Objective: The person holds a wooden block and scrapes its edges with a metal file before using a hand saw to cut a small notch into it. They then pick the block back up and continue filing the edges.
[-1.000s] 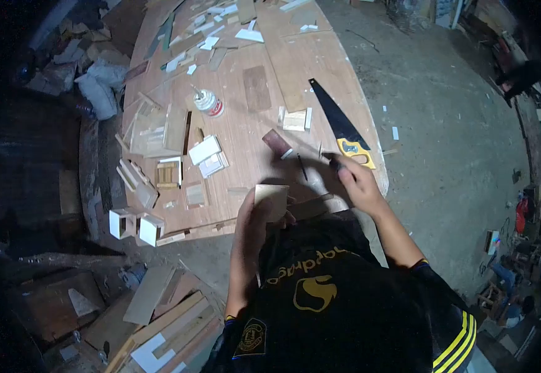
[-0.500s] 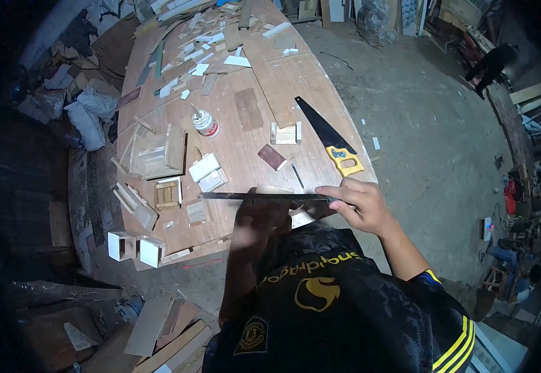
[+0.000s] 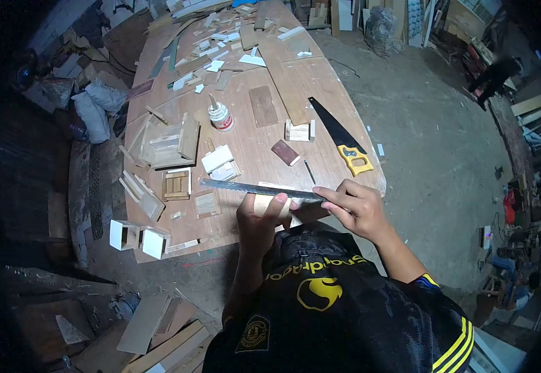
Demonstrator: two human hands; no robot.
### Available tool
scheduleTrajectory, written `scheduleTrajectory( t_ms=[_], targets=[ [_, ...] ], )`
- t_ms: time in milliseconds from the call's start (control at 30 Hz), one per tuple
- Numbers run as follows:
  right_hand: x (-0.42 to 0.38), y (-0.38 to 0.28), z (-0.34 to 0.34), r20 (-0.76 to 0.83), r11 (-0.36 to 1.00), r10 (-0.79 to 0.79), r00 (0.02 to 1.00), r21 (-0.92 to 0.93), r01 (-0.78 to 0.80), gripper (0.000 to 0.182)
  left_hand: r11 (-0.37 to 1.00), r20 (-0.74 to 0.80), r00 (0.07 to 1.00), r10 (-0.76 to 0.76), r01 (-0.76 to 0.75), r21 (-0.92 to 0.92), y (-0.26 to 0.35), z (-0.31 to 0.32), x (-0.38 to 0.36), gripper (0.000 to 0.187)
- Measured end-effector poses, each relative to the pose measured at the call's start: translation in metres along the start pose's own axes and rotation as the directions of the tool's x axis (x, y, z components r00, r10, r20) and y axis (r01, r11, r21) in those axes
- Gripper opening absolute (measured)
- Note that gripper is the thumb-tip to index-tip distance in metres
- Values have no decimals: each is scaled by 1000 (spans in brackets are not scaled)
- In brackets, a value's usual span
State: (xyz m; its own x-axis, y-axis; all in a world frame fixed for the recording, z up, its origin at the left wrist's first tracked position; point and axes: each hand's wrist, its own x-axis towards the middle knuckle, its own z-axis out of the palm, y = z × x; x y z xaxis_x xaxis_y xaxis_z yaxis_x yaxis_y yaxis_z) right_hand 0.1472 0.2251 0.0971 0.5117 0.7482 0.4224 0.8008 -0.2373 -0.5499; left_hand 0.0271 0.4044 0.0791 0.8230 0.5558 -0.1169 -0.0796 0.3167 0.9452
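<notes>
My right hand (image 3: 360,208) is closed around the right end of a long thin saw blade (image 3: 239,186), whose lower edge shows teeth towards its left tip. The blade slants slightly, its left end higher, and crosses over a pale wooden piece (image 3: 269,204). Wrapped round that piece, my left hand (image 3: 262,219) has its thumb pressed on the near face. The wood is partly hidden by the blade and my fingers. Just beyond the hands lie a pencil (image 3: 309,171) and a reddish-brown sanding block (image 3: 285,153).
A handsaw (image 3: 339,137) with a yellow handle lies near the table's right edge. A glue bottle (image 3: 220,116), a small wooden frame model (image 3: 168,144) and white-faced boxes (image 3: 154,242) stand on the table (image 3: 320,81). Offcuts (image 3: 214,65) cover the far end. Another person (image 3: 497,78) is far right.
The saw blade has gone from nearly level to slanting, its left end raised. My left hand and the wooden piece have come out of shadow. The view has shifted slightly.
</notes>
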Motion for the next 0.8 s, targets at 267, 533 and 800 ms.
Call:
scheduleTrajectory(
  t_ms=[267,533,800],
  targets=[
    [-13,-12,9,-70,993,26,997,-117,-34,32,999,-26,1000,-10,10,35,-1,3,1,23],
    [-20,-11,11,-138,982,28,990,-179,-53,31,766,169,915,365,-399,505,1,5,2,23],
    [-25,-2,25,-375,960,266,888,185,-209,27,980,44,980,-196,194,44,7,-2,7,23]
  ],
)
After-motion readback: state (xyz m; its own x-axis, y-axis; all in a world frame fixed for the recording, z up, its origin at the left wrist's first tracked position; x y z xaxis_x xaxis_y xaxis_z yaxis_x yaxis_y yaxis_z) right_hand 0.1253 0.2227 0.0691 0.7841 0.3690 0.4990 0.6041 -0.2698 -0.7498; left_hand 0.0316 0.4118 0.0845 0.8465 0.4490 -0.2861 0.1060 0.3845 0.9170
